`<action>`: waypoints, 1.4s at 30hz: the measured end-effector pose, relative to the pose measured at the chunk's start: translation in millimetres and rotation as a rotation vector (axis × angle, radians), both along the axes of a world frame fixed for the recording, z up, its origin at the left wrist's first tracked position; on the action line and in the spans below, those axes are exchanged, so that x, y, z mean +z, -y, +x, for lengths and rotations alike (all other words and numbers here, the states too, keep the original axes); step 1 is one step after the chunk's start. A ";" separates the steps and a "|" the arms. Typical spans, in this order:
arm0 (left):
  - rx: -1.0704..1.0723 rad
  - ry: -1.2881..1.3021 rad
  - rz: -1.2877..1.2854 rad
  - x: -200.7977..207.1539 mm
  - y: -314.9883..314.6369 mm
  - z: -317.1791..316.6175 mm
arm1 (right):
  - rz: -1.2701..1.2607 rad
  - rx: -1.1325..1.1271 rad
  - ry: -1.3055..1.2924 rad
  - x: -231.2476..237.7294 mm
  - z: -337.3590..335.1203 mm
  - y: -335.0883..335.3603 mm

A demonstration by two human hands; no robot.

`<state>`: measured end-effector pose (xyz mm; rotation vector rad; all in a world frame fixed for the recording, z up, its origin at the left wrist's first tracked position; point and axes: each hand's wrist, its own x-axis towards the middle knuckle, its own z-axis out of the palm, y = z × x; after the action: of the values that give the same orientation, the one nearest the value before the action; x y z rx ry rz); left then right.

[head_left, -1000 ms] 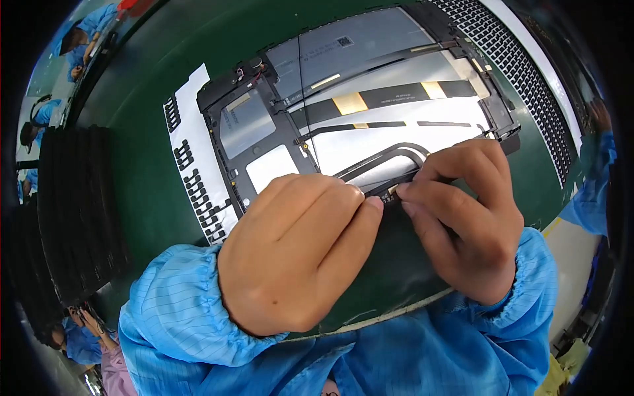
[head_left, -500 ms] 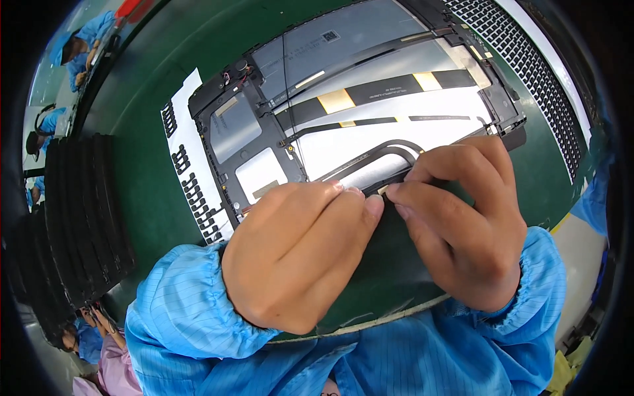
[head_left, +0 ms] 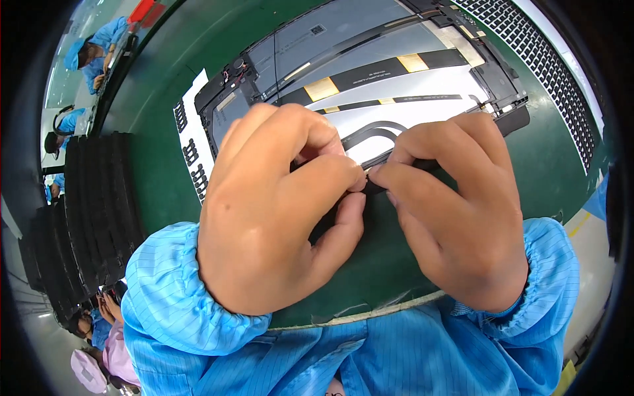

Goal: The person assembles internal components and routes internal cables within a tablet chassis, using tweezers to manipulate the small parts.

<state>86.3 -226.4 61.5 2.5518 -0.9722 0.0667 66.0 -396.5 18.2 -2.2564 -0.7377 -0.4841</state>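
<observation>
A flat electronic assembly with a black frame (head_left: 512, 99) lies tilted on the green table. Grey panels (head_left: 343, 39) and white areas fill it, crossed by a wide black ribbon cable (head_left: 370, 80) with gold patches and a narrower one (head_left: 422, 98). Nearer me, a black cable (head_left: 373, 127) bends in a loop. My left hand (head_left: 264, 204), fingers bent and closed, works at the frame's near edge. Almost touching it, my right hand (head_left: 462, 204) pinches at the same edge. Whatever lies between either hand's fingertips is hidden.
A white sheet with black pieces (head_left: 190, 150) lies partly under the assembly's left side. Another sheet (head_left: 528, 56), with rows of small black pieces, is at the right. Black slabs (head_left: 102, 218) are stacked at left. Co-workers in blue (head_left: 99, 49) sit at far left.
My left hand has arched up and left, its fingers bending more, and now covers the assembly's left part. My right hand stays pinched at the near edge. The view has shifted slightly.
</observation>
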 end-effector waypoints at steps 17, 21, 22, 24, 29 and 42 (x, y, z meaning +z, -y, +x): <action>-0.050 0.149 0.020 -6.1 5.4 0.1 | -0.019 0.011 0.018 1.3 0.7 3.8; -0.110 0.188 -0.116 -18.4 -4.1 -2.2 | 0.003 0.033 0.030 -2.3 2.7 -0.3; -0.108 0.187 -0.118 -19.2 -8.3 0.5 | 0.007 0.031 0.044 -4.0 3.3 -0.7; -0.104 0.086 -0.154 -19.7 -17.8 3.4 | -0.020 0.024 0.044 -3.5 3.0 -0.6; -0.174 0.096 -0.152 -19.2 -20.7 -8.5 | -0.048 0.011 0.059 -3.2 3.0 -2.7; -0.315 0.449 0.026 -33.9 -18.0 -6.0 | -0.059 0.020 0.065 -2.4 0.7 2.2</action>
<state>80.4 -208.3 27.6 2.4193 -1.5373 0.5567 66.7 -398.7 15.9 -2.2953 -0.8167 -0.5350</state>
